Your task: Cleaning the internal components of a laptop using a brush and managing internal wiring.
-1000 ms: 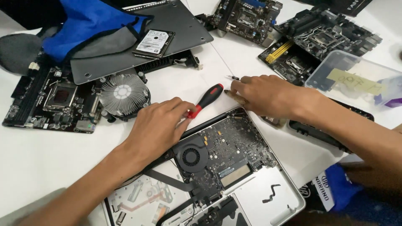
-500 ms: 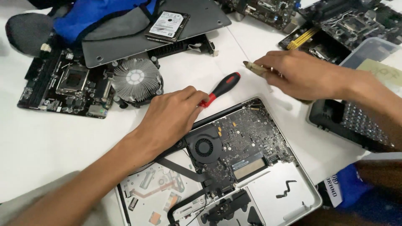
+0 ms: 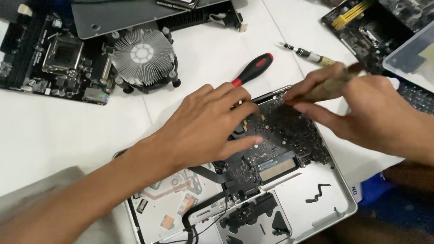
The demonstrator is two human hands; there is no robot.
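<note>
Screwdriver (image 3: 253,70): we see black — red tipped.
Laptop shell (image 3: 325,199): silver.
Board (image 3: 285,135): we note black.
Table (image 3: 58,131): white.

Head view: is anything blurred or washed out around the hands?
Head view: the right hand and the brown tool it grips are motion-smeared; the left hand on the laptop board is sharper; the white table is bright but even, with soft shadows and no hard glare.
</note>
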